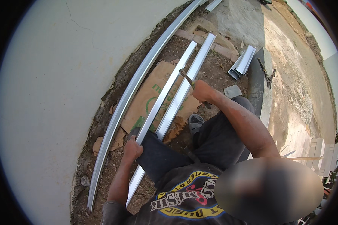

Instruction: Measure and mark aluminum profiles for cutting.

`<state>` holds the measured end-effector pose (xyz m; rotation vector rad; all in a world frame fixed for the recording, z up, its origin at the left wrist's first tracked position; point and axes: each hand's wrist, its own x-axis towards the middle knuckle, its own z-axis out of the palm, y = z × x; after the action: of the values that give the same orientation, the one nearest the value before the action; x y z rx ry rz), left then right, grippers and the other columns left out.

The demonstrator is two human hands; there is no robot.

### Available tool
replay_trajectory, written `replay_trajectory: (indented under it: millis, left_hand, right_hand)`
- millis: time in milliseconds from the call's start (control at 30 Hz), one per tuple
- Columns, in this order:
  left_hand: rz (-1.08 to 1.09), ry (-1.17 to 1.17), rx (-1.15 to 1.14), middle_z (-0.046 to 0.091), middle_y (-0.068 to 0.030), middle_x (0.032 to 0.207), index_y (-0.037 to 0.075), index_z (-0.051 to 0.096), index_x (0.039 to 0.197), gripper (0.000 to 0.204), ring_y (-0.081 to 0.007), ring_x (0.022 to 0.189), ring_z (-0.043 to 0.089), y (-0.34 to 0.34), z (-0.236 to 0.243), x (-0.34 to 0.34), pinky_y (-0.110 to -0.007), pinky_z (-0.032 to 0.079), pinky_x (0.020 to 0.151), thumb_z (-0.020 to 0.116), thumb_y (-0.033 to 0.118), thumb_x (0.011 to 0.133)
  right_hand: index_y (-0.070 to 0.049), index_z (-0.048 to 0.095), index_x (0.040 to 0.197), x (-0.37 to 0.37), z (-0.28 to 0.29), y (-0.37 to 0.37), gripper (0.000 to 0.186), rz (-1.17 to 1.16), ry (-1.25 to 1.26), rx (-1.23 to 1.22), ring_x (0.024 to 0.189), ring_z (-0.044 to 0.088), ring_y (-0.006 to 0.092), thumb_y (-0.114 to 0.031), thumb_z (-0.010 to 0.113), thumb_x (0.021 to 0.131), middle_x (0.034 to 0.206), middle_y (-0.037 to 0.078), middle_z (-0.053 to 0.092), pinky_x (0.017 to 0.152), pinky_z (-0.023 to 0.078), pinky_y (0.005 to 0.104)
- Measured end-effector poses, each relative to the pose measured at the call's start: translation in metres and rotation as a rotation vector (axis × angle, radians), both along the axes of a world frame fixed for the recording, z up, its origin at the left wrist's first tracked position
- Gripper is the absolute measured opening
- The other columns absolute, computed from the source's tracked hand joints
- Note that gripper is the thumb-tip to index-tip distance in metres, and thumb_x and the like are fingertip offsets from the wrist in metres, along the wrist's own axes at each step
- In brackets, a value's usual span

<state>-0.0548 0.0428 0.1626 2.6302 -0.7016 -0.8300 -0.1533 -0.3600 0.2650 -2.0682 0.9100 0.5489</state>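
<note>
My left hand (133,149) grips a narrow silver metal profile (160,101) near its lower end, beside my bent leg. My right hand (203,91) is closed on a dark metal hand tool (189,78); its head rests on or just over that profile, and its exact kind is unclear. A wider silver profile (199,63) lies just right of the held one and runs down under my leg. Beneath both is a brown paper sheet (139,103) with green print, torn at its edges.
A long profile (124,105) lies along a white wall (52,93) on my left. Short profiles (242,63), a flat pale piece (233,91) and a dark tool (268,77) on a concrete edge are at the right. Beyond is a sunlit concrete path (293,90).
</note>
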Motion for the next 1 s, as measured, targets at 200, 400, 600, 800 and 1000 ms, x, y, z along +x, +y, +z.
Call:
replay_trajectory:
  millis: [200, 400, 600, 800, 1000]
  left_hand:
    - [-0.062, 0.041, -0.050, 0.064, -0.0335, 0.101, -0.009, 0.059, 0.115, 0.058, -0.0429, 0.096, 0.065, 0.028, -0.016, 0.043, -0.043, 0.051, 0.087, 0.064, 0.018, 0.064]
    - [0.183, 0.588, -0.251, 0.069, -0.0235, 0.091, -0.015, 0.060, 0.110, 0.060, -0.0317, 0.077, 0.068, 0.014, 0.012, 0.082, -0.037, 0.054, 0.074, 0.068, 0.018, 0.061]
    - [0.161, 1.358, -0.370, 0.066, -0.0324, 0.098, -0.017, 0.048, 0.121, 0.057, -0.0422, 0.087, 0.070, -0.046, 0.000, 0.077, -0.050, 0.059, 0.080, 0.066, 0.006, 0.072]
    - [0.110, 1.430, -0.382, 0.065, -0.0316, 0.101, -0.017, 0.048, 0.122, 0.056, -0.0412, 0.090, 0.069, -0.085, 0.007, 0.063, -0.050, 0.058, 0.083, 0.070, 0.013, 0.079]
    - [0.136, 1.695, -0.590, 0.063, -0.0311, 0.109, -0.012, 0.047, 0.130, 0.080, -0.0384, 0.096, 0.068, -0.051, 0.038, 0.056, -0.048, 0.055, 0.090, 0.069, 0.049, 0.084]
  right_hand:
    - [0.010, 0.053, 0.100, 0.007, 0.006, 0.009, 0.023, -0.290, -0.138, 0.307, 0.059, 0.065, 0.0263, -0.011, 0.061, 0.090, 0.078, 0.015, 0.062, 0.048, 0.055, 0.0408]
    - [0.003, 0.054, 0.109, -0.005, -0.055, 0.090, 0.031, -0.908, -0.599, 0.629, 0.064, 0.061, 0.0216, -0.020, 0.064, 0.093, 0.079, 0.011, 0.059, 0.053, 0.055, 0.0380]
    - [0.000, 0.059, 0.100, -0.003, -0.079, 0.113, 0.047, -1.049, -0.796, 0.796, 0.061, 0.057, 0.0148, -0.039, 0.079, 0.082, 0.084, 0.007, 0.060, 0.047, 0.052, 0.0309]
    - [0.000, 0.061, 0.092, 0.001, -0.075, 0.100, 0.028, -1.024, -0.806, 0.718, 0.056, 0.057, 0.0157, -0.007, 0.081, 0.074, 0.077, 0.007, 0.062, 0.047, 0.049, 0.0280]
    - [0.002, 0.061, 0.091, 0.015, -0.033, 0.070, 0.020, -0.915, -0.857, 0.660, 0.055, 0.058, 0.0171, 0.000, 0.074, 0.076, 0.074, 0.009, 0.062, 0.044, 0.047, 0.0285]
